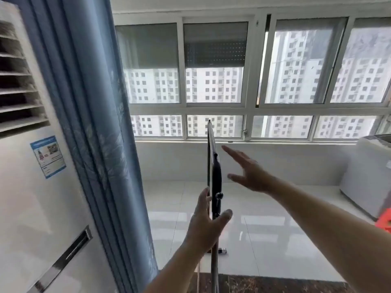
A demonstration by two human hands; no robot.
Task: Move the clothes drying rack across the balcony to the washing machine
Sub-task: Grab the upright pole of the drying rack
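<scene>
The clothes drying rack [211,142] is seen end-on as a thin metal bar with a black bracket and knob, standing upright in the doorway to the balcony. My left hand [206,224] is spread around its upright pole just below the knob, fingers apart and not clasped. A little to the right of the bar, my right hand [247,169] hovers flat with fingers stretched out, holding nothing. The white washing machine [366,176] stands at the far right against the balcony wall.
A tall white air conditioner [29,187] and a blue curtain [99,134] fill the left side. Glossy white floor tiles [264,229] stretch across the balcony below a wide window [213,81]. A red object [385,220] sits at the right edge by the machine.
</scene>
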